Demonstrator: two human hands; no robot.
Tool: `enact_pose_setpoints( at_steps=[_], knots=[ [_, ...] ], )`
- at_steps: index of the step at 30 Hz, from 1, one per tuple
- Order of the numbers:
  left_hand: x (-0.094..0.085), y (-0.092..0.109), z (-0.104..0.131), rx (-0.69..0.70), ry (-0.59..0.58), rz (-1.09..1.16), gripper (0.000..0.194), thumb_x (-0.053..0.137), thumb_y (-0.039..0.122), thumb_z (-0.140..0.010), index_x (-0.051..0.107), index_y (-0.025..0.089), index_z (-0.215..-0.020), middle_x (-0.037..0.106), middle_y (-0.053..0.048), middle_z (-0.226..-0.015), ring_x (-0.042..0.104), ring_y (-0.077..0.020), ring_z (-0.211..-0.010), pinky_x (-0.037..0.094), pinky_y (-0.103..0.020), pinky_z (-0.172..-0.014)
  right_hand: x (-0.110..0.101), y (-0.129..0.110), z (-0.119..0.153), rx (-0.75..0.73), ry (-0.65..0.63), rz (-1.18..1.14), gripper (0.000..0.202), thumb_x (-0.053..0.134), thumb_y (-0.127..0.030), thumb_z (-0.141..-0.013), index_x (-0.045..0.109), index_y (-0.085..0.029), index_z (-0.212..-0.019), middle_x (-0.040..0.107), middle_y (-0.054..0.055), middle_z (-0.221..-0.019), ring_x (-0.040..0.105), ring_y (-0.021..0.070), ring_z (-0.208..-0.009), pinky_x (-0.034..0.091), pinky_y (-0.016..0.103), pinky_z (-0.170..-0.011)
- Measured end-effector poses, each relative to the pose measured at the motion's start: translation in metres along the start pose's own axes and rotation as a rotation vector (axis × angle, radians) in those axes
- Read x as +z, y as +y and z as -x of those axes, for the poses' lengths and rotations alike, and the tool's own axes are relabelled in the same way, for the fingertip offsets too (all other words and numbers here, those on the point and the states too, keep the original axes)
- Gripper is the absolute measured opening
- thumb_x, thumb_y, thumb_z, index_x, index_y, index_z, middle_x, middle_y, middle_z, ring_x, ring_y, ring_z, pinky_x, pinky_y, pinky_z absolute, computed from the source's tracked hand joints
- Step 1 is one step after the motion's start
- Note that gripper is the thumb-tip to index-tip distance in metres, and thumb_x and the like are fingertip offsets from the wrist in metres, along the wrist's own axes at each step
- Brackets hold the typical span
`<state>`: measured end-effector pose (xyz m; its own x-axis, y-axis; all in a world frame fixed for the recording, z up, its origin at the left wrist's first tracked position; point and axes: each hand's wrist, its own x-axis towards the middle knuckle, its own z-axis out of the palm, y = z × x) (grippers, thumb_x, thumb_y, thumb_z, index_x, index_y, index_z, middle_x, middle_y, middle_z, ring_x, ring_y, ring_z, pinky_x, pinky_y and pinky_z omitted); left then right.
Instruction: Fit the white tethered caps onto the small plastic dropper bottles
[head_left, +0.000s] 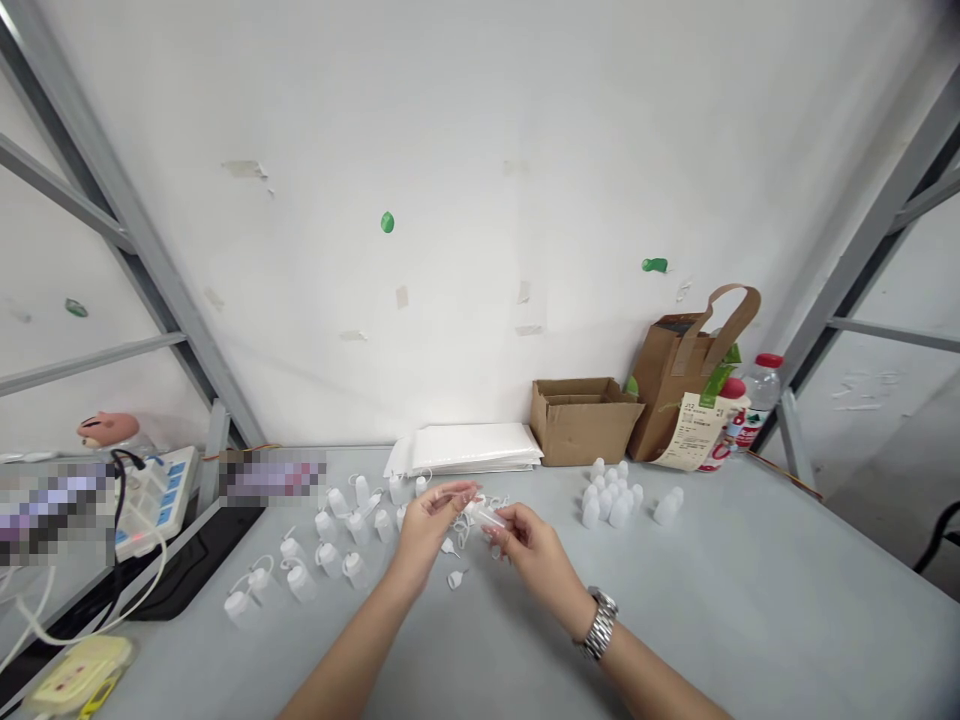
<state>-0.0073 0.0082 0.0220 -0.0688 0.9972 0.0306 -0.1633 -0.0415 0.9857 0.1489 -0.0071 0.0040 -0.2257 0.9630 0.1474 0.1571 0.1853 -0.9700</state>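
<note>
My left hand (429,520) and my right hand (525,545) meet over the middle of the grey table (750,620). Together they pinch a small translucent plastic bottle (480,512) lying sideways between the fingertips. A metal watch (598,625) sits on my right wrist. Small white caps (454,575) lie on the table just below my hands. Several open bottles with tethered caps (322,550) are scattered to the left. A tight cluster of closed white bottles (619,500) stands to the right.
A stack of white bags (469,448), an open cardboard box (581,418), a brown paper bag (686,385) and a red-capped drink bottle (757,400) line the back wall. A power strip (154,495) and cables lie far left. Grey metal frame posts stand on both sides.
</note>
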Motion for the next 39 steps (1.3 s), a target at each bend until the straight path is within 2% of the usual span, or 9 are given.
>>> enact_pose_setpoints(
  at_steps=[8, 14, 18, 20, 24, 27, 29, 35, 39],
  knots=[
    [0.001, -0.006, 0.0, -0.024, -0.002, 0.104, 0.024, 0.076, 0.032, -0.056, 0.07, 0.017, -0.073, 0.072, -0.007, -0.083, 0.062, -0.0201, -0.082, 0.044, -0.03, -0.078, 0.0, -0.003, 0.001, -0.048, 0.07, 0.029, 0.031, 0.055, -0.049, -0.078, 0.057, -0.019, -0.083, 0.059, 0.0, -0.065, 0.051, 0.0151, -0.061, 0.039, 0.026, -0.059],
    [0.001, -0.007, 0.001, -0.006, -0.038, 0.112, 0.021, 0.074, 0.03, -0.059, 0.07, 0.016, -0.074, 0.071, -0.007, -0.084, 0.061, -0.0198, -0.082, 0.044, -0.03, -0.079, 0.002, 0.001, -0.003, 0.119, -0.071, -0.149, 0.054, 0.038, -0.069, -0.075, 0.053, -0.018, -0.067, 0.053, 0.0, -0.052, 0.044, 0.0117, -0.043, 0.036, 0.026, -0.048],
    [0.001, -0.008, 0.0, 0.018, -0.015, 0.107, 0.02, 0.073, 0.03, -0.061, 0.069, 0.017, -0.076, 0.071, -0.006, -0.086, 0.061, -0.0191, -0.084, 0.044, -0.029, -0.079, 0.004, 0.0, -0.002, 0.043, 0.066, -0.116, 0.041, 0.056, -0.057, -0.073, 0.057, -0.018, -0.086, 0.057, 0.0, -0.065, 0.051, 0.0137, -0.057, 0.04, 0.025, -0.055],
    [0.002, -0.008, 0.0, 0.018, -0.01, 0.103, 0.021, 0.074, 0.031, -0.059, 0.069, 0.017, -0.075, 0.071, -0.006, -0.084, 0.061, -0.0193, -0.082, 0.044, -0.03, -0.078, 0.004, -0.001, -0.001, 0.04, 0.092, -0.106, 0.039, 0.063, -0.053, -0.069, 0.057, -0.018, -0.086, 0.056, -0.002, -0.064, 0.051, 0.0138, -0.058, 0.039, 0.025, -0.055],
    [0.002, -0.005, 0.001, 0.042, -0.038, 0.063, 0.019, 0.075, 0.03, -0.058, 0.068, 0.017, -0.07, 0.071, -0.006, -0.081, 0.062, -0.0207, -0.082, 0.045, -0.031, -0.078, 0.002, 0.001, -0.004, 0.136, -0.015, -0.211, 0.045, 0.059, -0.063, -0.066, 0.053, -0.018, -0.066, 0.053, -0.003, -0.056, 0.045, 0.0105, -0.046, 0.036, 0.024, -0.047],
    [0.001, -0.004, 0.002, 0.059, -0.041, 0.002, 0.018, 0.074, 0.03, -0.058, 0.068, 0.017, -0.068, 0.071, -0.006, -0.08, 0.062, -0.0211, -0.082, 0.045, -0.031, -0.078, 0.002, 0.002, -0.005, 0.23, -0.123, -0.338, 0.052, 0.052, -0.069, -0.066, 0.052, -0.018, -0.062, 0.049, -0.004, -0.05, 0.041, 0.0083, -0.04, 0.032, 0.023, -0.044],
    [0.001, -0.004, 0.002, 0.058, -0.037, -0.019, 0.018, 0.074, 0.031, -0.059, 0.069, 0.017, -0.069, 0.072, -0.006, -0.081, 0.062, -0.021, -0.083, 0.045, -0.031, -0.078, 0.001, 0.001, -0.005, 0.281, -0.143, -0.404, 0.054, 0.048, -0.07, -0.068, 0.052, -0.017, -0.063, 0.048, -0.005, -0.048, 0.039, 0.0074, -0.038, 0.029, 0.022, -0.043],
    [0.005, -0.006, 0.0, -0.026, -0.058, -0.044, 0.02, 0.074, 0.033, -0.057, 0.071, 0.018, -0.07, 0.073, -0.006, -0.074, 0.064, -0.022, -0.075, 0.045, -0.031, -0.075, -0.002, -0.002, -0.007, 0.271, -0.068, -0.439, 0.055, 0.048, -0.07, -0.069, 0.054, -0.016, -0.062, 0.048, -0.005, -0.046, 0.039, 0.0072, -0.038, 0.029, 0.022, -0.042],
    [0.006, -0.007, 0.002, 0.049, -0.032, -0.2, 0.015, 0.068, 0.035, -0.063, 0.072, 0.021, -0.061, 0.072, -0.004, -0.064, 0.064, -0.0231, -0.071, 0.045, -0.032, -0.074, -0.003, 0.002, -0.011, 0.232, 0.012, -0.374, 0.053, 0.05, -0.069, -0.068, 0.052, -0.017, -0.062, 0.048, -0.005, -0.049, 0.04, 0.0077, -0.039, 0.03, 0.023, -0.042]
  ],
)
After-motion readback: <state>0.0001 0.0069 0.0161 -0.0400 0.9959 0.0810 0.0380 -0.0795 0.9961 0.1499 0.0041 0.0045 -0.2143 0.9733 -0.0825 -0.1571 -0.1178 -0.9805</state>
